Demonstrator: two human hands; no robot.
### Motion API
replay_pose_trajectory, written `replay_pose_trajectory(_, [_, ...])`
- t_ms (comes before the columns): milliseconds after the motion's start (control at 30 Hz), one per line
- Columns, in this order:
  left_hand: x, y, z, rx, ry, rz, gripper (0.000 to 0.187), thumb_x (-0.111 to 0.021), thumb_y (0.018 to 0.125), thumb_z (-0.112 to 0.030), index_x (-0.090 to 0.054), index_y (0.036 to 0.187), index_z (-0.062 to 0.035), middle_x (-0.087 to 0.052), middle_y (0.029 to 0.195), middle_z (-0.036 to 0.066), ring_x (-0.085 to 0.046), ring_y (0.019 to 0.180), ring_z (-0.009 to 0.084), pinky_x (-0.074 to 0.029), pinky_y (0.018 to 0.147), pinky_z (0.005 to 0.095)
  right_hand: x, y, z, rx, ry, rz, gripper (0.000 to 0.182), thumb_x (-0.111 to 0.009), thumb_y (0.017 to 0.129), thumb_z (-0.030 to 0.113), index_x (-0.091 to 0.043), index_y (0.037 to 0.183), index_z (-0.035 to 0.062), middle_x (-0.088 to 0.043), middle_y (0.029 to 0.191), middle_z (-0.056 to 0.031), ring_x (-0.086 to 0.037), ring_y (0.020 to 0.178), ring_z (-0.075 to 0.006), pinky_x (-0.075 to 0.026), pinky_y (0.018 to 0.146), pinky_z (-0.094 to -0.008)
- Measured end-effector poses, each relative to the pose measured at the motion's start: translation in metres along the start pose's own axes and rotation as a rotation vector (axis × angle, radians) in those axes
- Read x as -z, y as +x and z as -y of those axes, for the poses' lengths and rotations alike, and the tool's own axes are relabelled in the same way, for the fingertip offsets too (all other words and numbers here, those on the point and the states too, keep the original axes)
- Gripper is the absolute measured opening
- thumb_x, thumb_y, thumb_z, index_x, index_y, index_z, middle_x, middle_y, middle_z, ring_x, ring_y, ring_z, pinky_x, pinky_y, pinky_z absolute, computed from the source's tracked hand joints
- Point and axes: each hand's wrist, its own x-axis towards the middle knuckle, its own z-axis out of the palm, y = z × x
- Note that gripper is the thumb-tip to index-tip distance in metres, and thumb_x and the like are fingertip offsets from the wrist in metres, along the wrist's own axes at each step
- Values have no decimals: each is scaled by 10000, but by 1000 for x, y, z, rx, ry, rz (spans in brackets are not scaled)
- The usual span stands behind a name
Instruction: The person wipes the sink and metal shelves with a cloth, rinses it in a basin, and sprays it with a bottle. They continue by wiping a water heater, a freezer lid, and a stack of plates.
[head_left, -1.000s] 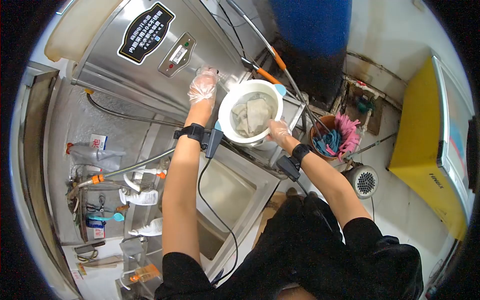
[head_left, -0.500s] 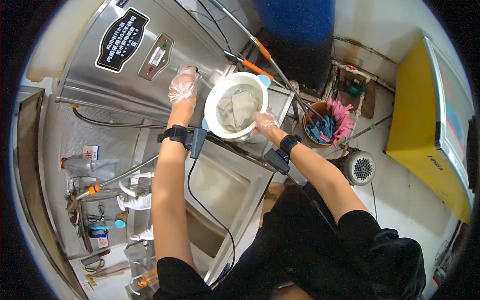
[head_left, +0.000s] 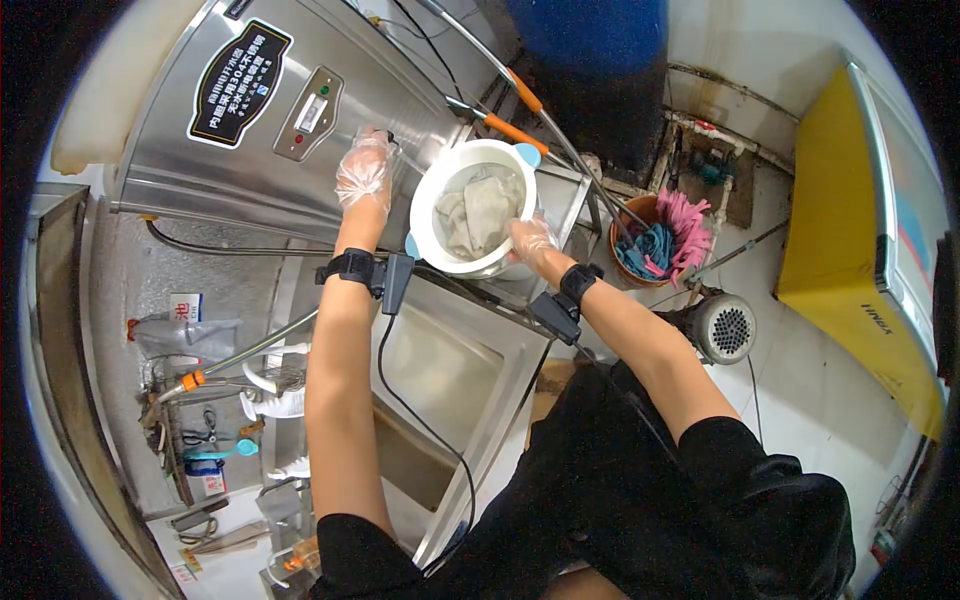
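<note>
A white basin (head_left: 427,222) with light-blue handles holds clear water and a pale cloth (head_left: 486,214). It is beside the steel water boiler (head_left: 190,150). My right hand (head_left: 534,242), in a clear plastic glove, grips the basin's right rim, fingers closed round it. My left hand (head_left: 365,172), also gloved, is at the boiler's front, left of the basin, with its fingers closed at a small dark tap handle (head_left: 390,138) that is mostly hidden.
Below the basin lies a steel sink (head_left: 500,400). A brown bucket (head_left: 632,270) with pink and blue mop strands stands to the right, near a motor (head_left: 728,329) and a yellow freezer (head_left: 835,240). Orange-banded poles (head_left: 525,92) lean behind. Scissors (head_left: 203,428) lie at left.
The camera view has shifted slightly. Both hands keep their places, the left at the tap handle and the right on the basin's rim.
</note>
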Motion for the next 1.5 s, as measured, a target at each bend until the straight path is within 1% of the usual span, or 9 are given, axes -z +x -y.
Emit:
replay_pose_trajectory(100, [-13,1,14,-105,91,-70,216,-450,907,-147,-607,1000,-32,-604,1157,167,-605,992,350,-510,829,374,4,-17,15,-66,185,-64,287,-525,776,149,-644,917,-71,-647,737,-154,-622,533,-229,-522,451,-312])
replay_pose_trajectory(233, [-3,0,8,-262,223,-102,183,-456,905,-143,-595,966,-41,-606,1051,169,-619,913,339,-518,777,375,2,-2,2,-13,40,0,298,-530,783,163,-639,919,-79,-638,702,-147,-608,510,-212,-503,422,-303])
replay_pose_trajectory(467, [-9,0,11,-167,132,-86,168,-473,886,-113,-595,979,-45,-604,1078,169,-621,922,341,-523,786,374,-2,4,-9,51,31,-5,306,-530,784,170,-637,923,-80,-647,754,-152,-620,550,-218,-517,436,-308])
replay_pose_trajectory(733, [-9,2,13,-231,229,-119,176,-460,884,-92,-597,986,-50,-613,1105,182,-625,945,341,-528,800,373,14,-40,35,-138,307,-28,330,-534,784,181,-643,956,-79,-654,797,-154,-633,587,-220,-533,458,-297])
replay_pose_trajectory(867, [2,0,0,-193,162,-126,178,-462,878,-84,-600,986,-52,-616,1105,179,-626,945,340,-531,799,373,13,-31,29,-101,157,21,327,-536,786,181,-644,954,-77,-656,795,-152,-629,580,-213,-534,456,-296])
replay_pose_trajectory(933, [12,0,-7,89,-1,157,485,-342,975,-355,-534,1249,-3,-515,1322,166,-512,1188,314,-392,983,336,14,-34,29,-95,206,20,327,-537,787,181,-641,956,-80,-653,782,-149,-625,565,-209,-532,453,-293])
replay_pose_trajectory(1067, [5,1,-2,119,-91,133,501,-332,981,-375,-526,1267,-12,-527,1315,158,-525,1178,303,-399,970,326,11,-26,19,-74,189,17,321,-535,789,170,-636,961,-81,-651,772,-148,-621,555,-209,-526,447,-292])
replay_pose_trajectory(1133, [-2,1,2,-37,-23,-16,165,-498,856,-84,-601,981,-53,-611,1133,177,-618,978,333,-526,819,376,0,4,-14,99,90,29,314,-533,790,161,-632,965,-79,-650,770,-148,-622,559,-213,-521,443,-297])
replay_pose_trajectory(1500, [0,-2,0,-62,46,-27,196,-477,885,-113,-606,1018,-49,-586,1197,182,-588,1054,346,-502,886,375,12,-35,35,-104,194,-28,306,-532,791,160,-637,950,-79,-652,756,-149,-622,542,-216,-517,447,-307])
